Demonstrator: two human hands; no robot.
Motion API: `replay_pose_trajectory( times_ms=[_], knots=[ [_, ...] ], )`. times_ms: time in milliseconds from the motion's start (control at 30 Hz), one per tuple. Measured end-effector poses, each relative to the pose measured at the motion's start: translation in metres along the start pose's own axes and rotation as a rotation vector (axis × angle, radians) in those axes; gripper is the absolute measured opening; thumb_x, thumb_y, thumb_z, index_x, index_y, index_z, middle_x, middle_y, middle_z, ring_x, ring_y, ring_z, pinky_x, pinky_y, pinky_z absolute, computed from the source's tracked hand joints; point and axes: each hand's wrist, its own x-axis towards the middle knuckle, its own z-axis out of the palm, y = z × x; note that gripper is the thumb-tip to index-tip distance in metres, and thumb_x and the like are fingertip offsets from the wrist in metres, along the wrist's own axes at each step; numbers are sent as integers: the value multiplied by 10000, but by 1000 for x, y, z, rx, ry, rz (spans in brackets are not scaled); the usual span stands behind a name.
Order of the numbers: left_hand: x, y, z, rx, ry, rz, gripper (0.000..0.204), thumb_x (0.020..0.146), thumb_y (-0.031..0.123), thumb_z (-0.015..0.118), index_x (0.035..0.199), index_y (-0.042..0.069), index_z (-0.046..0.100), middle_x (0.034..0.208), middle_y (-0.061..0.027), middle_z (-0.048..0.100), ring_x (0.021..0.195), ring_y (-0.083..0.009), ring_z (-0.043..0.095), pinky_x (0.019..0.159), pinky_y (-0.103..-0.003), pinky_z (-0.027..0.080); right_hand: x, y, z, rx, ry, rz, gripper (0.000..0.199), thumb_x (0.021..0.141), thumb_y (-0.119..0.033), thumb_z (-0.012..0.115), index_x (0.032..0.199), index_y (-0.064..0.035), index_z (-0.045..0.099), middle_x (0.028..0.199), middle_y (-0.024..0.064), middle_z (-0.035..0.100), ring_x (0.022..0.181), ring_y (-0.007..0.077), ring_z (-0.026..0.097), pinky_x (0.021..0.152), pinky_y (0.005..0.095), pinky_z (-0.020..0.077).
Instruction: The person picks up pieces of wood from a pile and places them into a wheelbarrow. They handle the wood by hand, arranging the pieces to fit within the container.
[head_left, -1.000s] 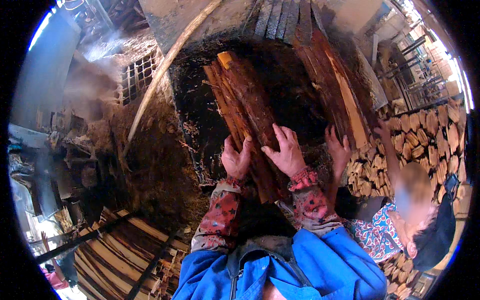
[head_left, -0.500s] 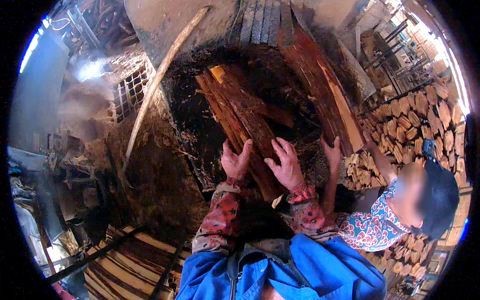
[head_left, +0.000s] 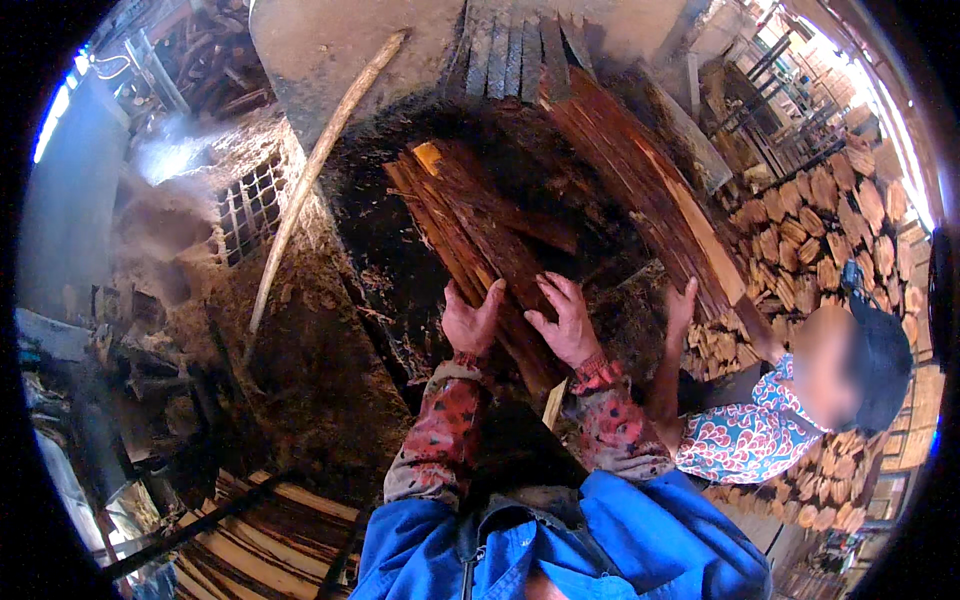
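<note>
A bundle of long, bark-covered wood slabs (head_left: pixel 480 225) lies at a slant over a dark, dirty bed in front of me. My left hand (head_left: pixel 471 318) grips the left edge of its near part, thumb toward the top. On the right side of the same slabs, my right hand (head_left: pixel 568 318) is closed with its fingers over the bark. The near end of the bundle passes between my wrists. A pale split stick (head_left: pixel 554 403) shows beside my right wrist. The undersides of the slabs are hidden.
To the right, a co-worker's hand (head_left: pixel 682 305) supports another long slab bundle (head_left: pixel 650 185). Stacked split wood (head_left: pixel 810 225) rises behind that person. A bent pole (head_left: pixel 310 180) leans near a metal grid (head_left: pixel 250 205) at left. Sawn slabs (head_left: pixel 250 540) lie at lower left.
The co-worker's slab bundle has swung so that its near end sits a little farther right. My hands stay on their slabs, nearly unmoved.
</note>
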Motion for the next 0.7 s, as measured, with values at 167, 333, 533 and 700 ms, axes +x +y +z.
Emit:
replay_pose_trajectory(
  times_ms=[167,333,533,700],
  knots=[
    [-5,-7,9,-55,53,-26,646,757,371,836,1189,-14,549,995,-123,710,894,-178,691,772,-317,539,1,2,-6,-25,-10,-30,532,776,-162,766,1249,-6,578,1314,159,508,1235,336,467,1052,408,390],
    [-6,2,12,-251,31,12,612,767,338,838,1158,-33,548,1007,-125,702,883,-170,683,770,-302,537,-1,7,-11,-31,-30,-53,561,763,-228,783,1238,-4,584,1304,167,499,1218,354,466,1031,440,407],
    [-2,-19,14,-136,95,126,542,775,314,835,1107,-23,570,950,-111,711,849,-172,686,743,-305,539,6,5,-18,-5,-43,-94,557,753,-233,787,1226,-15,591,1270,175,511,1187,370,478,1016,448,415],
    [-5,3,15,-95,77,73,553,772,334,832,1118,-14,577,955,-110,715,851,-177,688,747,-310,539,7,11,-20,-9,-34,-107,561,747,-235,788,1222,-11,590,1259,183,515,1182,371,482,1014,445,416]
  ],
)
